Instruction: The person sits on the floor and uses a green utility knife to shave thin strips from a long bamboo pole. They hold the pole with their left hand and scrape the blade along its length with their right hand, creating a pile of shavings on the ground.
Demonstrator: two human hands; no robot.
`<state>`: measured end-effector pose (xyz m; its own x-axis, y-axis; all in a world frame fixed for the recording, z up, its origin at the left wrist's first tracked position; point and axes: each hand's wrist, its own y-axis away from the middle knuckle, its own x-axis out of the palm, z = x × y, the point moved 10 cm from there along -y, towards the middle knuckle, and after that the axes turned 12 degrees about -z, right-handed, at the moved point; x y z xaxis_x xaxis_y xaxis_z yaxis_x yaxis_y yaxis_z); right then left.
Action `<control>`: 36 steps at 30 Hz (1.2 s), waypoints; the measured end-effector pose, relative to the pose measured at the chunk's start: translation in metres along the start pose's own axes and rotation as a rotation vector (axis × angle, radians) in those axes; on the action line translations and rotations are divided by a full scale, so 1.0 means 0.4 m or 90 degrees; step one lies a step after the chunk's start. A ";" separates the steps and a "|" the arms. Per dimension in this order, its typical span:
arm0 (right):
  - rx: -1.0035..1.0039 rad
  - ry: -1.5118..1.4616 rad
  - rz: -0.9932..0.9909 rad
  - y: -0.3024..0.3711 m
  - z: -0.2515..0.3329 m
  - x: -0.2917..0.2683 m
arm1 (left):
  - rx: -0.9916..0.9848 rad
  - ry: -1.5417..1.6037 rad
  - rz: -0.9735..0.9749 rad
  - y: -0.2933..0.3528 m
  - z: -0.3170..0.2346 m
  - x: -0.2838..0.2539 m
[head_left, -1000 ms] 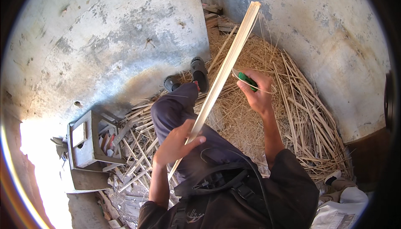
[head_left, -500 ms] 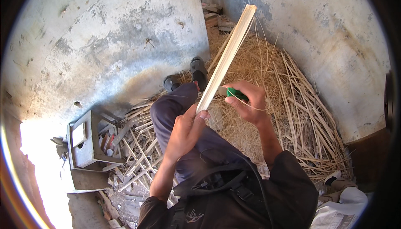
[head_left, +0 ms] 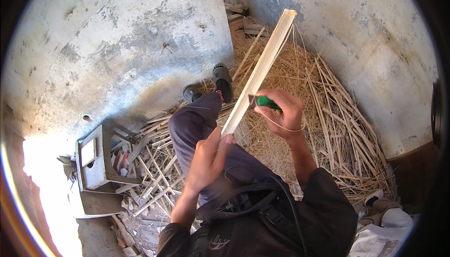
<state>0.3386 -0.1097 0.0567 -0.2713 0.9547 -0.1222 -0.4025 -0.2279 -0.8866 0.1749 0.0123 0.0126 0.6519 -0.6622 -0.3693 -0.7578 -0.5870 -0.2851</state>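
Left hand (head_left: 206, 161) closed around the lower part of a pale wooden strip (head_left: 268, 62), which slants up and away beyond its fingertips; right hand (head_left: 287, 116) closed around a green-handled knife (head_left: 269, 102), its blade at the strip's near-right edge; contact depth cannot be told. Fine strands hang loose from the strip's far end, suggesting paring partly done; the strip remains one long piece, apparently unfinished. Shavings (head_left: 293, 74) lie beyond the right hand, slender sticks (head_left: 347, 140) to its right.
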 end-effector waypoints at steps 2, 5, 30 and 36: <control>0.013 0.009 0.011 -0.004 0.003 -0.004 | -0.015 0.008 -0.011 0.011 -0.014 -0.007; 0.015 0.009 0.008 -0.001 0.003 -0.006 | -0.039 0.011 0.006 0.021 0.003 -0.007; -0.040 -0.001 0.000 0.020 -0.045 0.026 | -0.091 0.027 0.020 0.060 0.074 -0.023; -0.007 0.047 -0.045 -0.016 -0.115 -0.006 | -0.131 0.050 0.043 0.097 0.118 -0.022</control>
<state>0.3821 -0.1019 0.0422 -0.1776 0.9798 -0.0916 -0.4081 -0.1580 -0.8991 0.1383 0.0173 -0.0368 0.6059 -0.7330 -0.3092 -0.7836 -0.6170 -0.0726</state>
